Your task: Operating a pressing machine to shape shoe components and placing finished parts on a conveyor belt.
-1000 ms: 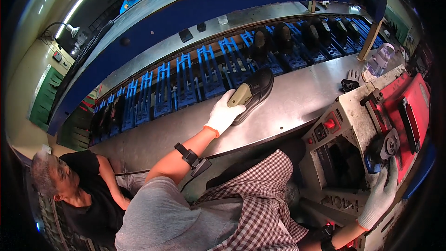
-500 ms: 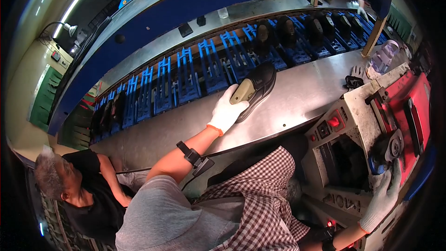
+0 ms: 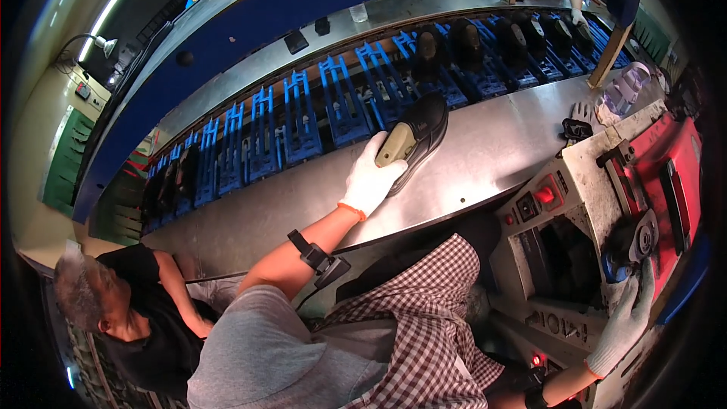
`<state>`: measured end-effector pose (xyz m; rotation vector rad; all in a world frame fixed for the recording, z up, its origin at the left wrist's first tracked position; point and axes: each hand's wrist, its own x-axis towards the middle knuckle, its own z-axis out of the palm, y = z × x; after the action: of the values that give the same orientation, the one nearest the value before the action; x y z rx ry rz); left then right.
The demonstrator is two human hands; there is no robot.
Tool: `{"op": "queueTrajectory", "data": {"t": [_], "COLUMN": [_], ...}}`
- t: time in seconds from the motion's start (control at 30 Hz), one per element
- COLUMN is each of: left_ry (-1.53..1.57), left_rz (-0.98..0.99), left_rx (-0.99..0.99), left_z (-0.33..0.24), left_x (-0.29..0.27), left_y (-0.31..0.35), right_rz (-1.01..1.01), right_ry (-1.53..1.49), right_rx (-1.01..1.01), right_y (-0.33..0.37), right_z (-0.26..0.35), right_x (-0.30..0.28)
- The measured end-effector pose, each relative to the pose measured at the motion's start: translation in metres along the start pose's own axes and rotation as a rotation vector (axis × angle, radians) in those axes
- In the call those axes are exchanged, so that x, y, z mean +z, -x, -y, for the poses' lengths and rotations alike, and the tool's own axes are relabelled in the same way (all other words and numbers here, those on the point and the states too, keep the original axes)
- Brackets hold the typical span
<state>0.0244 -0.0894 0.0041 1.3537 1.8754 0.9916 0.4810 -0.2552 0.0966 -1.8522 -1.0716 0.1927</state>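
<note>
my left hand was wrapped round the hard-looking olive block inside the black shoe, mid-frame, over a smooth shiny metal ledge. imo gripping the block, not the shoe's upper, was the safer way to hold it without scuffing. rounded toe, dark sole. my knit-gloved right hand lay against a dark round fitting at lower right; couldn't tell if those fingers were gripping.

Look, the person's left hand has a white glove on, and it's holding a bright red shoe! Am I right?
Almost! The shoe is black, not red, as the head view shows. The left hand holding it does wear a white glove.
</note>
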Motion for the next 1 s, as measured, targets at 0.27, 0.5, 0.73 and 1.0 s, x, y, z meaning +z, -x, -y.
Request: {"op": "queueTrajectory", "data": {"t": [0.27,0.5,0.73,1.0], "left_ry": [-0.002,0.050,0.292,0.399], "left_rz": [0.000,0.037,0.430,0.410], "left_rx": [-0.004,-0.029,-0.031,0.000], "left_z": [-0.003,-0.005,-0.018,0.010], "left_x": [0.000,0.001,0.017,0.026], "left_y": [0.002,0.007,-0.037,-0.082], "right_rz": [-0.005,-0.027,-0.091,-0.100], "right_ry": [0.058,0.106,0.030,0.081], "right_rx": [-0.055,-0.088,-0.043,-0.046], "right_y": [-0.001,0.000,0.010,0.005], "right_z": [-0.001,0.004,0.023,0.019], "right_x": [-0.001,-0.004,0.001,-0.001]}}
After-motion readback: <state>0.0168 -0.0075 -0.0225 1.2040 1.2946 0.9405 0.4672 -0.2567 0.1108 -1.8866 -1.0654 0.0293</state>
